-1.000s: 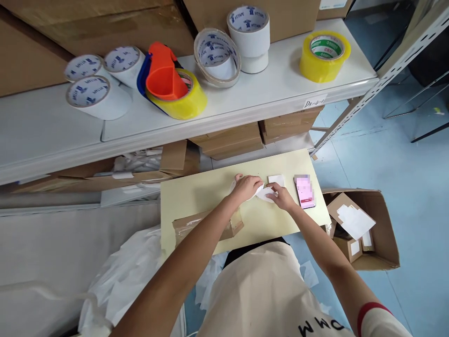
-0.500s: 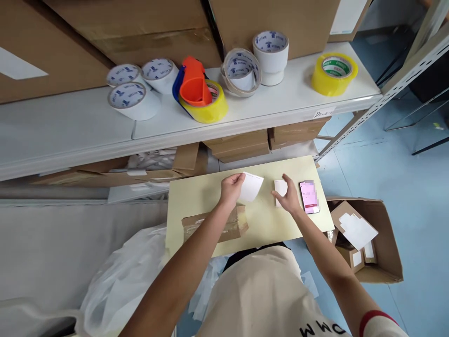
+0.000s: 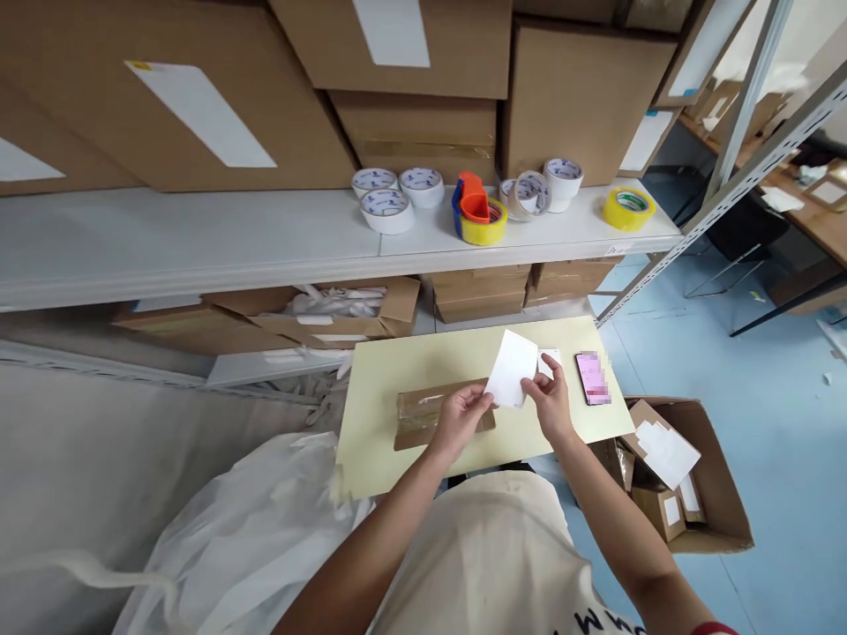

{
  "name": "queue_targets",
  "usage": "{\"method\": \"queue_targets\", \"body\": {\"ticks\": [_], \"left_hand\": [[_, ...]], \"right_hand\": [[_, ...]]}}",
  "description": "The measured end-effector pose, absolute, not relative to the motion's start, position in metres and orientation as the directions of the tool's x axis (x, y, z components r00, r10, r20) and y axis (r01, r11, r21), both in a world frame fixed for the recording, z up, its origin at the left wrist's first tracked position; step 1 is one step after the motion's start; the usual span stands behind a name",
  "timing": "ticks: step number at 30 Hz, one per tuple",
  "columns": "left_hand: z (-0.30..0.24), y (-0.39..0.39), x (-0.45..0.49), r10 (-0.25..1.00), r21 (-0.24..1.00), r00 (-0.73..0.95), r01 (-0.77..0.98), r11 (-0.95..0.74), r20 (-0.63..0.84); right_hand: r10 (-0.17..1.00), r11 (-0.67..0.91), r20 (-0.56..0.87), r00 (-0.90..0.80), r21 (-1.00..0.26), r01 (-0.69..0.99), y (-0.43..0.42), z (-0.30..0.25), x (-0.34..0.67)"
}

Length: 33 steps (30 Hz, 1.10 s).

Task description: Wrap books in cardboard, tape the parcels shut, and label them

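A blank-looking white label (image 3: 512,369) is held up above the table between both my hands. My left hand (image 3: 461,414) pinches its lower left corner. With thumb and fingertips, my right hand (image 3: 550,401) grips its right edge. Behind my right fingers, a small white stack of labels (image 3: 549,357) lies on the pale yellow table (image 3: 371,467), partly hidden. Below and left of the held label, a flat taped cardboard box (image 3: 416,419) rests near my left hand. To the right of my right hand lies a phone (image 3: 593,379) with a pink screen.
Tape rolls (image 3: 387,212) and an orange-and-blue tape dispenser (image 3: 475,207) stand on the grey shelf (image 3: 265,238) beyond the table, before large cartons (image 3: 588,97). An open carton (image 3: 718,494) holding smaller boxes sits on the floor at right. White plastic sheeting (image 3: 251,529) lies at left.
My right hand has come from the stack of labels to the held label and now grips its right edge. My left hand has brought the label closer to it. The view has tilted up.
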<state>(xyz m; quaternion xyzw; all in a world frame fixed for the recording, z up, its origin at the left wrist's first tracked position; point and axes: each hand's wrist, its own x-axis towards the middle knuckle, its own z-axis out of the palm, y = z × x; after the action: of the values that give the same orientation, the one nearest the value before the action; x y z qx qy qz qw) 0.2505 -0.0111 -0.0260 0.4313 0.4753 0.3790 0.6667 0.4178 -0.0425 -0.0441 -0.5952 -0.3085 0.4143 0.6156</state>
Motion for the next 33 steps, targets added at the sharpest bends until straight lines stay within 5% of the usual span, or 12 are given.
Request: {"method": "queue_targets", "body": {"ticks": [3,5,8,17,27,33], "left_hand": [[-0.025,-0.024,0.233,0.941,0.953,0.217,-0.097,0.287,-0.261],[-0.023,-0.029,0.220,0.949,0.960,0.216,-0.107,0.257,-0.230],[-0.021,-0.039,0.200,0.947,0.958,0.256,-0.155,0.239,-0.195],[-0.018,-0.071,0.158,0.922,0.945,0.374,-0.258,0.203,-0.096],[-0.012,-0.078,0.133,0.888,0.992,0.444,-0.085,-0.096,0.124],[-0.006,-0.084,0.127,0.856,0.988,0.498,-0.007,-0.151,0.134]], "right_hand": [[0.805,0.079,0.222,0.550,-0.959,0.272,-0.063,-0.034,0.392],[0.799,0.215,0.466,0.379,-0.811,0.543,-0.077,-0.023,0.372],[0.805,0.401,0.591,0.049,-0.604,0.689,-0.094,-0.009,0.343],[0.795,0.370,0.602,0.071,-0.574,0.730,-0.121,0.001,0.293],[0.932,0.190,0.302,0.198,-0.877,0.441,-0.138,0.013,0.276],[0.965,0.095,0.164,0.204,-0.945,0.312,-0.143,0.008,0.277]]}}
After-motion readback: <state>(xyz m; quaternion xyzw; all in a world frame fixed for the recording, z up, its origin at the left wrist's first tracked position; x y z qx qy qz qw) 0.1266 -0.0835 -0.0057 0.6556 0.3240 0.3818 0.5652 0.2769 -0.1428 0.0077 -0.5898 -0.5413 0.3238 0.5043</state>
